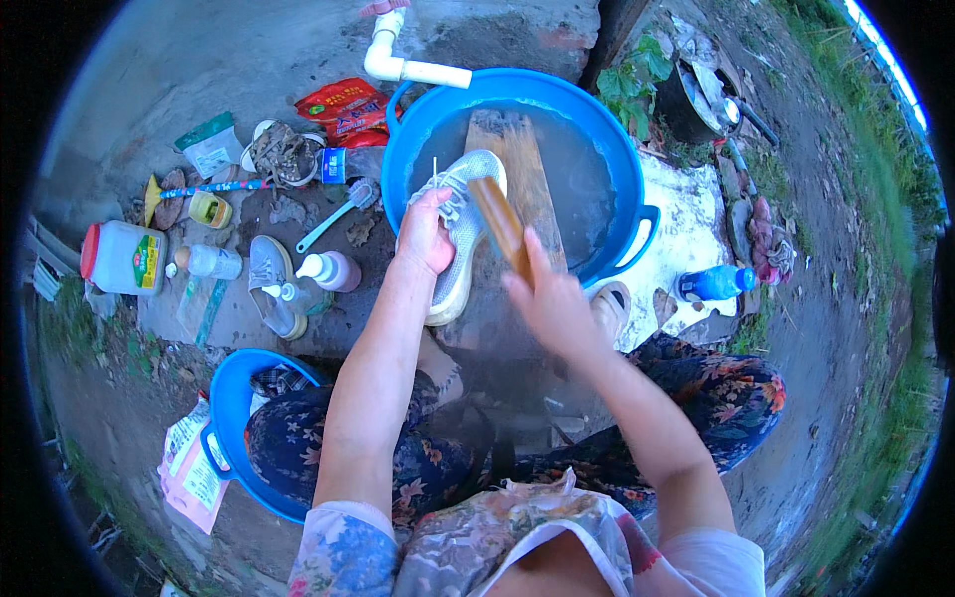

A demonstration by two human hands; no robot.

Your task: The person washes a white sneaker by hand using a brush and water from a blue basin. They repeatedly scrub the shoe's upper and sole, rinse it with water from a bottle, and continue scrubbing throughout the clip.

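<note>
My left hand [425,237] is closed around the side of a light grey lace-up sneaker [465,254], toe pointing away from me. The sneaker rests against a wooden board [542,199] that slopes into a large blue basin [401,164] of cloudy water. A wooden-backed brush [500,221] is in my right hand [553,303], its far end over the sneaker's right side near the toe. Slight blur covers the brush, and its bristles are hidden. A matching grey sneaker [269,279] stands on the ground to the left.
A white pipe tap [418,72] juts over the basin. On the left are a pump bottle [333,271], a scrub brush [343,211] and a red-lidded jug [124,259]. A smaller blue tub [231,398] sits by my left leg; a blue bottle [714,284] lies right.
</note>
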